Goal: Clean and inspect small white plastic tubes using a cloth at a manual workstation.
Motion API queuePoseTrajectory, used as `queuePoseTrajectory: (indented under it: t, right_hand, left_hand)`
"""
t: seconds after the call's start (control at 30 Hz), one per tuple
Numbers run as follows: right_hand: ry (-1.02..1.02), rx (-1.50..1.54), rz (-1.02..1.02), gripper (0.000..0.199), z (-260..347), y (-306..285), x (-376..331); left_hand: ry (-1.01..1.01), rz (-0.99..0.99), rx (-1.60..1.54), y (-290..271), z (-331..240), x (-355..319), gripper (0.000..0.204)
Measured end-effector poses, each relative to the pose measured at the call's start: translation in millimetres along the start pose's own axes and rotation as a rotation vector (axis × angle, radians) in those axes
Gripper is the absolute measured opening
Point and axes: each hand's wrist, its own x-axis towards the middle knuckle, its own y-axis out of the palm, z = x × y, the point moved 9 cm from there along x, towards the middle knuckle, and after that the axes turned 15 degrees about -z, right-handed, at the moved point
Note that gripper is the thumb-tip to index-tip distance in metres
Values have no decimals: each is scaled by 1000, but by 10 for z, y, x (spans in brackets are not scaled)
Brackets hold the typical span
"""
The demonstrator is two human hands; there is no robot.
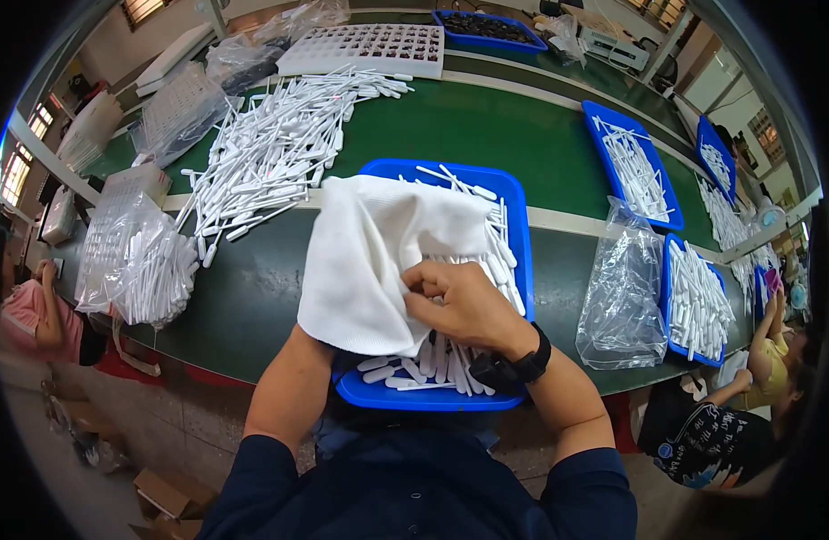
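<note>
A white cloth is draped over my left hand, whose fingers are hidden beneath it; only the left forearm shows. My right hand is closed, with thumb and fingertips pinching a fold of the cloth near its middle. Both hands are over a blue tray at the table's near edge. Inside the tray lie many white plastic sticks with thick, rounded ends. The cloth covers much of the tray's left side. On my right wrist is a dark band.
A loose heap of similar white sticks lies at the far left, near a bagged bundle. Behind it sits a white compartment tray. To the right are a clear plastic bag and blue trays of sticks. People sit at both sides.
</note>
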Motion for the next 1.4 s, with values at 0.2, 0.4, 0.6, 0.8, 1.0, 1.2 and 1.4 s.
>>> queuePoseTrajectory:
  t: [0.2,0.4,0.6,0.8,1.0,1.2,1.4]
  right_hand:
    - [1,238,-268,20,-37,-185,21]
    - [112,102,-368,22,-100,-436,27]
    - [-124,229,-526,24,56,-608,10]
    - [-51,560,-642,25,-150,-748,50]
    - [6,618,-601,26,-289,-716,116]
    - [-6,613,-640,28,-312,-751,86]
    - [-16,624,-669,29,-281,-776,87]
  left_hand:
    - [-187,389,-459,394,-102,-163,50]
    - [-291,149,-441,202,-141,-84,32]
    - [-232,475,-518,506,-690,19,31]
    - [265,518,-245,501,-1127,15,40]
    - [104,517,-326,529,-929,-20,58]
    - [288,623,-184,510,-1013,23,68]
    - [439,520,-154,404,-1128,9,63]
